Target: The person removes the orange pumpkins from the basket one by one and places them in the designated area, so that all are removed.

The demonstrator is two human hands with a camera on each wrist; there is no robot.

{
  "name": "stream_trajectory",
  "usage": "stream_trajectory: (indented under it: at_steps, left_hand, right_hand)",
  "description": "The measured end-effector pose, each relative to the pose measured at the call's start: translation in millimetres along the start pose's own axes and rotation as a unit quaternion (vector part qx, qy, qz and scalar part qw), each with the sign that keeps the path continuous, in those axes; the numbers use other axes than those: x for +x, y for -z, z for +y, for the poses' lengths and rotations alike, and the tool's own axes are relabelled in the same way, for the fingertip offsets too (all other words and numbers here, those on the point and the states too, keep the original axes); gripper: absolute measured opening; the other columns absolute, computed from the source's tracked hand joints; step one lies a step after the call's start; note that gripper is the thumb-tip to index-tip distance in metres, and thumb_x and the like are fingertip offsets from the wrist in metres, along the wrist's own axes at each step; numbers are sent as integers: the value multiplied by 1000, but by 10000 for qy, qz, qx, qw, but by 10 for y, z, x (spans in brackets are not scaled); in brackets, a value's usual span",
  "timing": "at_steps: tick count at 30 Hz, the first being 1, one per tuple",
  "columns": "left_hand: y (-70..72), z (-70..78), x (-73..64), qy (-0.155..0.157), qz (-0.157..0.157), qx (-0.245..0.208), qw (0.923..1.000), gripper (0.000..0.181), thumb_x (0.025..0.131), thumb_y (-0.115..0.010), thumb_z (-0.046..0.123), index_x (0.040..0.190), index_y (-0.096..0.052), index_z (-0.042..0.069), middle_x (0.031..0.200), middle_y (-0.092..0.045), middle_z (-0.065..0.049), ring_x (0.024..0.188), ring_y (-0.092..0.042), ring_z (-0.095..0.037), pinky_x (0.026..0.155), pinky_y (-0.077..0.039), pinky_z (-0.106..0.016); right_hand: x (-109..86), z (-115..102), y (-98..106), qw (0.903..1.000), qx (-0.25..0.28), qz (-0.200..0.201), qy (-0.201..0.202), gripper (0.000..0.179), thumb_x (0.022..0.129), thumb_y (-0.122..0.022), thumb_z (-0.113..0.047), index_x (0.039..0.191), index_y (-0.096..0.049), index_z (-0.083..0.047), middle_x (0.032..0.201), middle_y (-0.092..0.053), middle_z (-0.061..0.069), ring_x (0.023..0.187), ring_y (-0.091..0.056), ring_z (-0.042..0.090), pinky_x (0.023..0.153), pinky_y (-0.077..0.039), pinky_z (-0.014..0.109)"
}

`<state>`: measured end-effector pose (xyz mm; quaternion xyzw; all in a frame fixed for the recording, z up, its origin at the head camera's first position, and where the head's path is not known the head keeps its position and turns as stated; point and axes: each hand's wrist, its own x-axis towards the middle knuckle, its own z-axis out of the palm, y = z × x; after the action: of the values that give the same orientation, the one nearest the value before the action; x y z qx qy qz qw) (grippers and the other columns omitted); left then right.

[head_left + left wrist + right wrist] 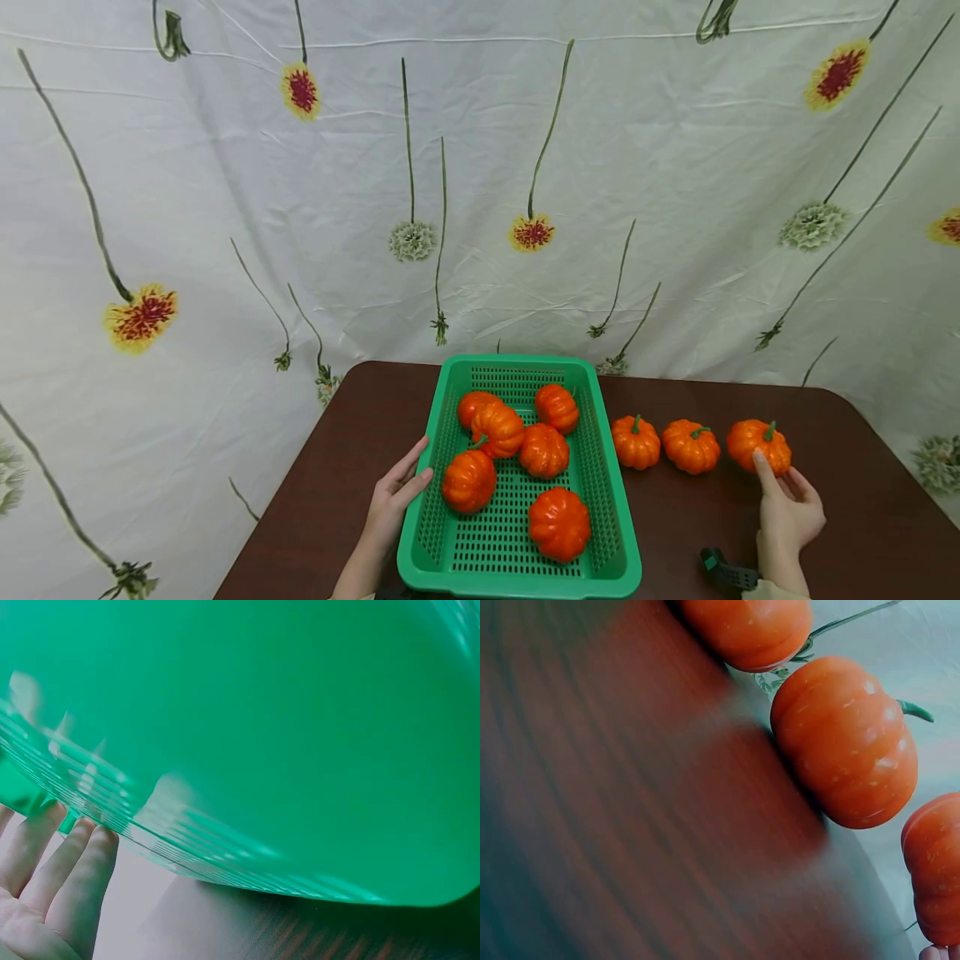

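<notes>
My left hand [388, 505] is at the left side of a green plastic basket [618, 521]. In the left wrist view its straight fingers [82, 874] touch the basket's outer wall [262, 750]. Several orange toy pumpkins [558, 523] lie inside the basket. To its right, three more stand in a row on the dark table. My right hand [791, 512] holds the rightmost pumpkin [753, 442] between thumb and fingers, the thumb on its front. Only fingertips [939, 953] show at that pumpkin's lower end in the right wrist view.
The other two row pumpkins, a middle one [690, 447] and one [635, 443] close by the basket's right rim, have green stems. Behind the brown table [322, 467] hangs a white flowered cloth [480, 183]. A black strap [729, 572] is at the right wrist.
</notes>
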<state>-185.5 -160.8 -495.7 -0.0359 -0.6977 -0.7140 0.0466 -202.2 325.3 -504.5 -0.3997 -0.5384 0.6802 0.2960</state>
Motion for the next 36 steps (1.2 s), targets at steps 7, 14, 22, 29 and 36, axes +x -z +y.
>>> stream_trajectory:
  at_steps: [7, 14, 22, 29, 36]
  left_hand:
    - [-2, 8, 3, -34, -15, -11, 10000, 50, 93, -58, 14, 141, -44, 9, 145, -40, -5, 135, -28, -20, 92, -38, -17]
    - [-4, 26, 6, -60, -63, -40, 10000, 51, 93, -58, 14, 142, -44, 9, 145, -39, -6, 136, -27, -20, 92, -39, -18]
    - [1, 21, 6, -88, -71, -21, 9999, 50, 93, -58, 14, 142, -44, 9, 146, -39, -5, 136, -27, -20, 92, -39, -18]
    - [2, 6, 11, -69, -37, -95, 9999, 51, 93, -59, 14, 142, -44, 9, 145, -39, -4, 133, -31, -10, 92, -40, -19]
    - [10, -6, 2, -67, -61, -109, 9999, 52, 93, -58, 14, 142, -43, 9, 146, -38, -5, 130, -33, -1, 92, -40, -19]
  right_hand:
    - [74, 48, 11, 9974, -718, -2, 30, 85, 68, -78, -48, 137, -48, -9, 98, -45, -15, 78, -40, -7, 77, -36, 12]
    - [115, 55, 13, 9832, -1794, -161, 287, 89, 74, -70, -55, 141, -43, -4, 129, -49, 11, 80, -39, -6, 69, -33, 11]
    - [88, 39, -3, 9809, -1887, -288, 382, 87, 78, -66, -53, 144, -37, -3, 140, -41, 19, 112, -46, 21, 99, -39, 32]
    - [55, -45, 21, 9868, -1559, -232, 385, 80, 80, -69, -45, 143, -39, -6, 132, -44, 5, 118, -45, 15, 102, -35, 29]
    - [443, 159, -6, 9917, -915, -283, 855, 76, 71, -78, -44, 137, -50, -20, 127, -51, -5, 111, -49, 4, 90, -38, 12]
